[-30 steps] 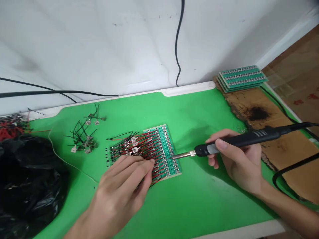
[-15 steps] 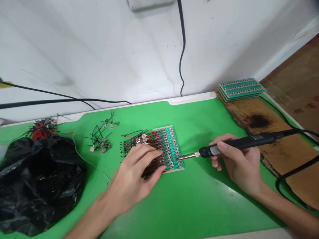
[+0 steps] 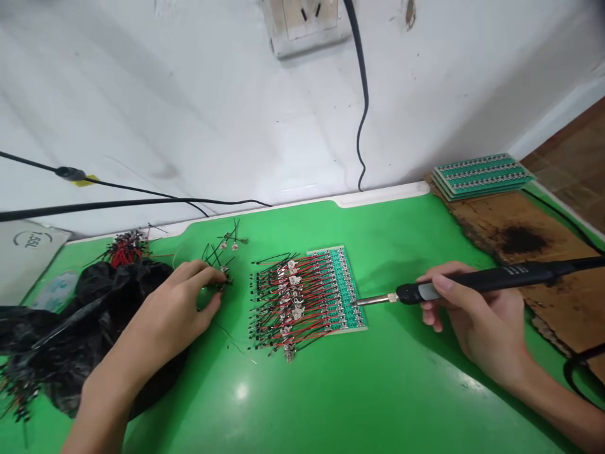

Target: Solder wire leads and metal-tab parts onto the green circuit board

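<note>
Shifted away from the wire-laden green circuit board (image 3: 343, 284), the left hand (image 3: 163, 302) now narrows its fingers on a loose tangle of black-wired components (image 3: 220, 274), while the right hand (image 3: 477, 315) grips a slim black soldering iron (image 3: 472, 280).

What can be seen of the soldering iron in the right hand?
The soldering iron has a slim black pen-style handle with a grey band near the front and a narrow metal shaft ending in a point. The right hand grips it like a pen, between thumb and fingers, and it lies nearly level, pointing left. The tip reaches the edge of the green circuit board; whether they touch cannot be told. Toward the right, the handle runs out of view.
</note>
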### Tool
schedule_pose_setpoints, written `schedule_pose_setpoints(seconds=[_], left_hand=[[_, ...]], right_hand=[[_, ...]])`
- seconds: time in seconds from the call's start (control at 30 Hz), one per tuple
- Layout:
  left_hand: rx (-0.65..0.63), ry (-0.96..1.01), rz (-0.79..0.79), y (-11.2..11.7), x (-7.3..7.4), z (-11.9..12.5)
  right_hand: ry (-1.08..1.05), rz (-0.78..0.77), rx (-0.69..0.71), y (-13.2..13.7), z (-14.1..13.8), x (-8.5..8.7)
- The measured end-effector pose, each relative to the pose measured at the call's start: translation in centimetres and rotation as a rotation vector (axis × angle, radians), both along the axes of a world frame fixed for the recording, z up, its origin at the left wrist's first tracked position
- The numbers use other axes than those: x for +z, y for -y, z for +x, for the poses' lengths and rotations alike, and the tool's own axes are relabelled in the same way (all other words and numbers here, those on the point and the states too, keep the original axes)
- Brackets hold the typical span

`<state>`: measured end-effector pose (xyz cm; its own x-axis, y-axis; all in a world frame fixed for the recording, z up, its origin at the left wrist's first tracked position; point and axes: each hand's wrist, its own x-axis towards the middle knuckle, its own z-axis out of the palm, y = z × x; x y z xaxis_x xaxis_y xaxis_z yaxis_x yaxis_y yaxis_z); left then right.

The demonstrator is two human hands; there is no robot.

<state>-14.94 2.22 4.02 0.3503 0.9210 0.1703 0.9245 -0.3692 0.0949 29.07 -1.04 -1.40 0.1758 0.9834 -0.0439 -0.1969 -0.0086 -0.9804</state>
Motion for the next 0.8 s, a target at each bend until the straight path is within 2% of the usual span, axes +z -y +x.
schedule_pose_setpoints(seconds=[0.13,0.23,0.33,0.43,0.5,0.57,0.63,0.67,0.8], left_hand=[[-0.023,0.015,0.007,0.0,-0.4,0.3],[-0.053,0.054,0.043,0.0,0.2,0.1],[-0.079,0.111,0.101,0.1,1.6,-0.1],[-0.075,0.154,0.151,0.4,3.7,-0.1],[-0.068,0.217,0.155,0.7,5.0,0.5],[-0.076,0.361,0.139,1.0,5.8,1.8],[-0.076,0.52,0.09,1.3,5.8,3.8],[-0.119,0.567,0.035,1.5,5.6,5.0],[-0.225,0.755,-0.153,1.7,3.4,9.4]], right_hand=[[-0.005,0.013,0.017,-0.1,-0.2,0.0],[-0.006,0.006,0.01,-0.1,-0.3,0.1],[-0.011,0.002,0.002,0.0,-0.4,0.1],[-0.054,-0.033,0.0,0.0,-0.5,0.3],[-0.086,-0.068,-0.008,-0.2,-0.7,0.6],[-0.101,-0.093,-0.021,-0.4,-0.8,0.8],[-0.104,-0.102,-0.029,-0.8,-0.9,1.0],[-0.103,-0.099,-0.029,-0.9,-0.9,1.1],[-0.083,-0.076,-0.022,-1.3,-1.1,0.9]])
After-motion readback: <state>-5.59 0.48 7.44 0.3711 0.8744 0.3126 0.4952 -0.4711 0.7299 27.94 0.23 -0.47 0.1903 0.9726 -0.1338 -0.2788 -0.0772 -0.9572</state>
